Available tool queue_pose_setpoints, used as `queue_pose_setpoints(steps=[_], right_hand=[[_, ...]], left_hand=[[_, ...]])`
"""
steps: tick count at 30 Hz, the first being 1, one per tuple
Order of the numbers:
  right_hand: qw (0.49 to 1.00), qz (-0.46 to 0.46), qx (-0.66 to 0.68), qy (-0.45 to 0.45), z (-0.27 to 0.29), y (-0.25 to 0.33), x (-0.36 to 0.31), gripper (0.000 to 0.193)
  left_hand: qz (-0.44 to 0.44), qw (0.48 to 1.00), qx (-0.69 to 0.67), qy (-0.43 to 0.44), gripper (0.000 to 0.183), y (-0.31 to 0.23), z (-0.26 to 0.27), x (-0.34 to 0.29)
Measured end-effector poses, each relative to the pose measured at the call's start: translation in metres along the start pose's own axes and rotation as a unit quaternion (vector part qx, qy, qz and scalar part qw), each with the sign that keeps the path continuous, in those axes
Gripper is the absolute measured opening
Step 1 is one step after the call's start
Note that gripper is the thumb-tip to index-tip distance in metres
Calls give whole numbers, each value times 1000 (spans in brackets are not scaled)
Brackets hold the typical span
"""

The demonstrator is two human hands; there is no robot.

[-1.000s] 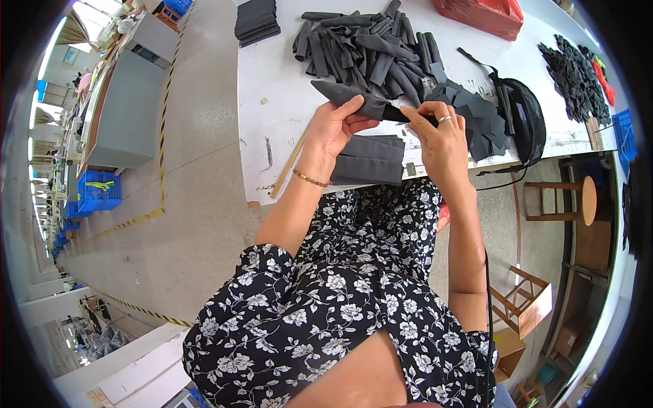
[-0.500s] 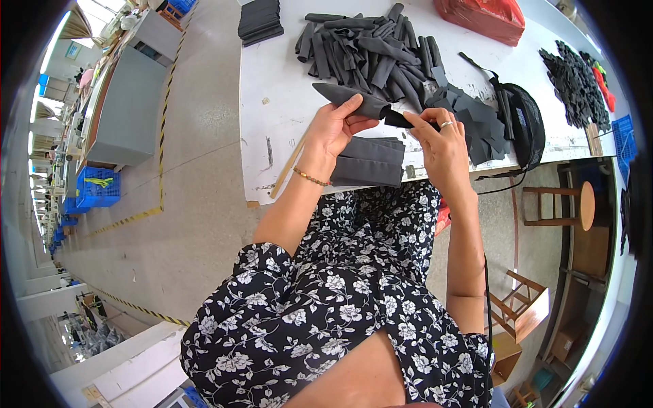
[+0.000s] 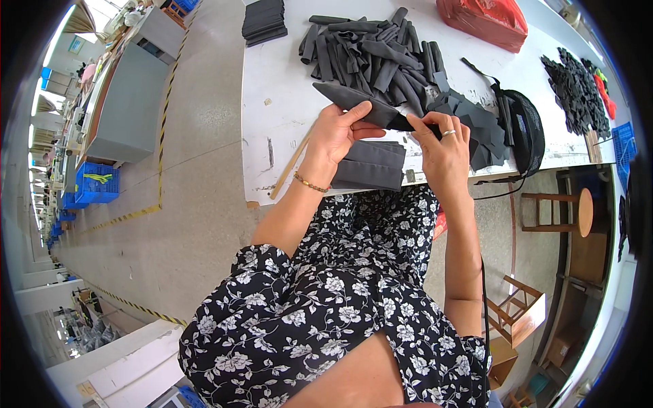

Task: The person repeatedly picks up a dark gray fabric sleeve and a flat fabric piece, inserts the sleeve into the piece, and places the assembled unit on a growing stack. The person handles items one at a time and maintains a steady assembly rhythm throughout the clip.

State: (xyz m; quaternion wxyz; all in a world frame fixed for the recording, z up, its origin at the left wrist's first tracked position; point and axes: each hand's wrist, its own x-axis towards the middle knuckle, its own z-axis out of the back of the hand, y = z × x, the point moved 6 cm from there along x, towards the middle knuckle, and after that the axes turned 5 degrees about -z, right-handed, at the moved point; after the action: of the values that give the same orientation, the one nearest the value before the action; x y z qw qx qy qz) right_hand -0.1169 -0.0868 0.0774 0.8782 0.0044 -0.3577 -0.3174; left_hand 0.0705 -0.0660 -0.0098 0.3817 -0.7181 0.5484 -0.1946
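Left hand (image 3: 342, 132) and right hand (image 3: 444, 146) are working over the white table (image 3: 280, 88), nearer than the grey heap (image 3: 374, 58), both gripping one dark cloth piece (image 3: 343, 97): left is pinching its middle, right its right end. Light, even tension should be suiting best.

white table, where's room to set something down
Mostly bare: the white table at left, below the dark stack and left of the heap of rolls; also between the red bag and black mesh bag. Crowded: the middle, with that heap and flat pieces, and the near edge, where folded pieces lie by the left hand.
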Motion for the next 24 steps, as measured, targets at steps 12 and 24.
queue_pose_setpoints(steps=[12, 24], right_hand=[[999, 24, 41, 7, 11, -3, 5, 38], [999, -8, 8, -53, 0, 13, 0, 42]], left_hand=[[70, 996, 14, 56, 22, -4, 0, 1], [-193, 974, 121, 2, 27, -27, -29, -27]])
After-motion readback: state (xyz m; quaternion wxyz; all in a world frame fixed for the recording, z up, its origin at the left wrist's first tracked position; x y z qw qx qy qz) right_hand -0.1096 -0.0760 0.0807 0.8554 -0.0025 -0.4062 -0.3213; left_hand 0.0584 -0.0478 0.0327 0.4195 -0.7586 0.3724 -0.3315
